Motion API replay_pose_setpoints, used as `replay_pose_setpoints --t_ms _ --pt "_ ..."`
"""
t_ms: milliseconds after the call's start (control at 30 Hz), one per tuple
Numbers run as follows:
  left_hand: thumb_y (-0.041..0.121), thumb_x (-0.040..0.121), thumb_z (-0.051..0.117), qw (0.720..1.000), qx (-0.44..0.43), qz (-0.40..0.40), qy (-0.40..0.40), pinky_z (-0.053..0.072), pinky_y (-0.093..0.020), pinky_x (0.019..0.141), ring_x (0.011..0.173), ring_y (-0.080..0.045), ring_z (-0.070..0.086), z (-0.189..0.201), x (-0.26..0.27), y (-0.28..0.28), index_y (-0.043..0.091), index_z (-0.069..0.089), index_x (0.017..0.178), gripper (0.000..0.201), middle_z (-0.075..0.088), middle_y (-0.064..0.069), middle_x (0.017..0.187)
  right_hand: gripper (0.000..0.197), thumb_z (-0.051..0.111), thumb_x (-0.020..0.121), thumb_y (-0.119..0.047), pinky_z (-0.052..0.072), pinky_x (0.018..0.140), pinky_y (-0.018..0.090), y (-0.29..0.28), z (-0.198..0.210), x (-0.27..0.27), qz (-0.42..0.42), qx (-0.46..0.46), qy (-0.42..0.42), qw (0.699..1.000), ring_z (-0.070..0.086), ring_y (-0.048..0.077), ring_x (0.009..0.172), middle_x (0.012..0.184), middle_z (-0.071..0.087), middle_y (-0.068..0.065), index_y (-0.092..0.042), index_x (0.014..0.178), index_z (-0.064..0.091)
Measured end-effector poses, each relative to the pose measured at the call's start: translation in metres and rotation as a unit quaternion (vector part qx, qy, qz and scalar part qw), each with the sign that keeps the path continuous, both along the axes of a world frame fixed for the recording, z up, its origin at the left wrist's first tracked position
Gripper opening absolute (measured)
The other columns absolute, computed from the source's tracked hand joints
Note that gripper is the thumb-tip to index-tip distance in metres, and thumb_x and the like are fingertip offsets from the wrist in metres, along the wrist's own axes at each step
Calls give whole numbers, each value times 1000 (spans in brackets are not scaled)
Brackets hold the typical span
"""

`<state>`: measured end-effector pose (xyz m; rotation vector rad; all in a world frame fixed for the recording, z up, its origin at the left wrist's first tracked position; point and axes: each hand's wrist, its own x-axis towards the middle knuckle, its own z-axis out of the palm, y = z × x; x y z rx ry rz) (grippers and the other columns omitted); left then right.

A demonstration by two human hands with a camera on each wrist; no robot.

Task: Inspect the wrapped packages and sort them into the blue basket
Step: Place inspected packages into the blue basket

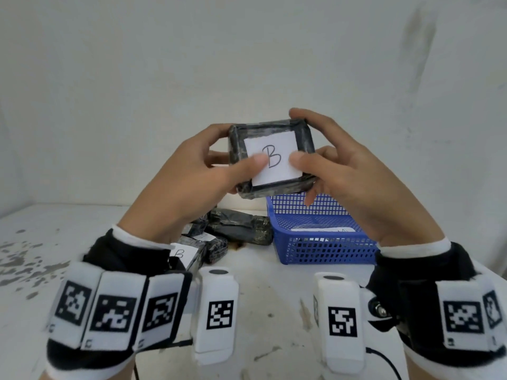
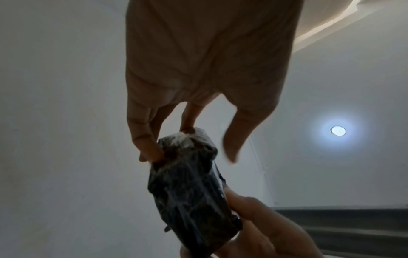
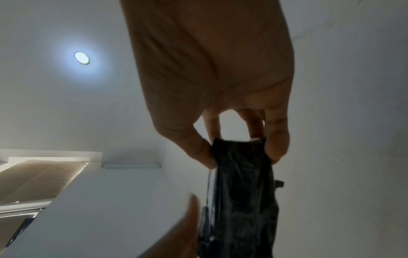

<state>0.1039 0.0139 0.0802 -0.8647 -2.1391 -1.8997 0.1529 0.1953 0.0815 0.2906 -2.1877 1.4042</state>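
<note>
Both hands hold one square, flat package wrapped in black plastic film (image 1: 271, 157) up in the air, in front of a pale wall (image 1: 247, 50). The left hand (image 1: 192, 176) pinches the package's left side: its thumb lies on the near face, touching the left edge of a white paper label marked with a handwritten "B" (image 1: 274, 157), while its fingers curl behind the far side. The right hand (image 1: 348, 174) grips the right side the same way, thumb tip on the label's right edge, forefinger hooked over the top right corner, other fingers underneath. The package sits between the two hands, label tilted toward the head camera. From the left wrist, the package (image 2: 192, 188) appears edge-on, pinched at its top end by the fingers (image 2: 143, 137). From the right wrist, the thumb and fingers (image 3: 276, 141) squeeze the dark wrap (image 3: 240, 192) from both sides.

Below the package, a blue plastic mesh basket (image 1: 323, 248) stands on a white, paint-speckled table (image 1: 274, 297); something white lies inside it, unclear. Just left of the basket lies a heap of more black-wrapped packages (image 1: 233, 229), one showing a "B" label. Both wrists wear black straps with white blocks bearing black-and-white square markers (image 1: 112, 311).
</note>
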Motion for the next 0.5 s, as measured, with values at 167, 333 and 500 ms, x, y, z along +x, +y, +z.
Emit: replay_pose_setpoints --t_ms 167,333,500 --pt "19 82 72 1000 14 -26 -1 61 -43 76 91 -21 71 -1 -3 -2 31 60 124 45 69 -6 111 62 81 76 -25 61 81 38 -2 -1 4 9 6 -6 1000 73 21 76 98 70 8 -45 129 56" --pt "24 84 70 999 24 -30 2 61 -44 74 92 -22 71 -2 -5 -3 32 63 119 37 68 -6 112 53 82 77 -24 63 76 37 -3 -2 2 11 -9 -4 1000 74 26 77 92 69 8 -43 121 60" --pt "31 87 66 999 28 -24 10 61 -43 69 86 -18 70 -2 -6 -3 31 67 107 20 69 -5 106 35 76 85 -24 61 67 36 -3 -1 1 14 -27 5 1000 74 32 74 92 72 20 -38 115 63"
